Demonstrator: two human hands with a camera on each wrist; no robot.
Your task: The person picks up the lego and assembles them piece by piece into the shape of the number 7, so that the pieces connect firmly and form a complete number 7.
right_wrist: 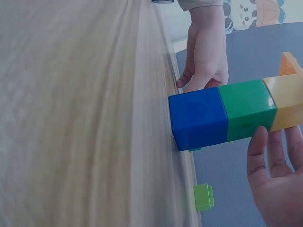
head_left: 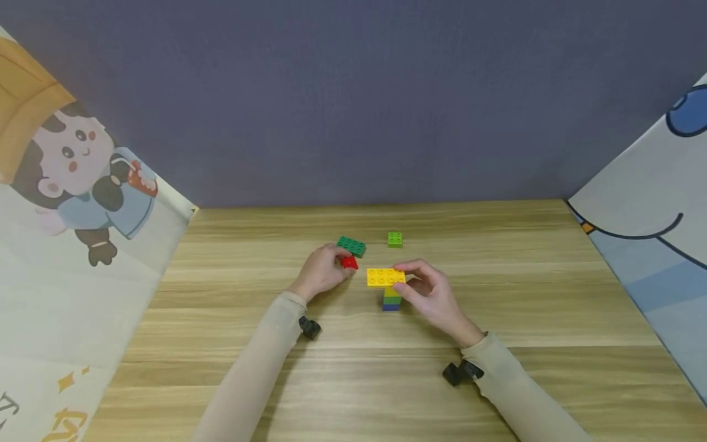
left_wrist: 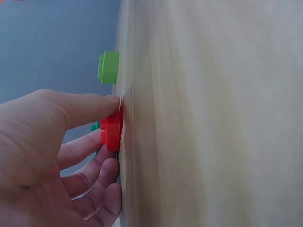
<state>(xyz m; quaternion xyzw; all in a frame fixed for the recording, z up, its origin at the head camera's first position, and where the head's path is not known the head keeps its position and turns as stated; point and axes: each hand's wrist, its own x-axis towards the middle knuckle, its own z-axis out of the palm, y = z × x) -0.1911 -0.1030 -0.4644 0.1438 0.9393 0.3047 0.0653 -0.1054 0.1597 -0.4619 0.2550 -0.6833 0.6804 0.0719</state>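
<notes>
The wooden counter [head_left: 342, 380] carries it all. On it stands a tower [head_left: 391, 301], blue at the bottom, then green, then yellow, probably stacked straight so it won't fall. At its top is a long yellow brick [head_left: 380, 277], poking out to the left; it is held by its right end, maybe so it won't tip. I can't tell if it is pushed on. A dark green brick [head_left: 351, 246] lies just past a red brick [head_left: 349, 263], and a light green brick [head_left: 394, 240] sits alone to the right. The right fingers [head_left: 411, 266] pinch the long yellow brick, just as wide apart as its short side. The left fingers [head_left: 336, 249] bend round the red brick and pinch it, low by the counter
</notes>
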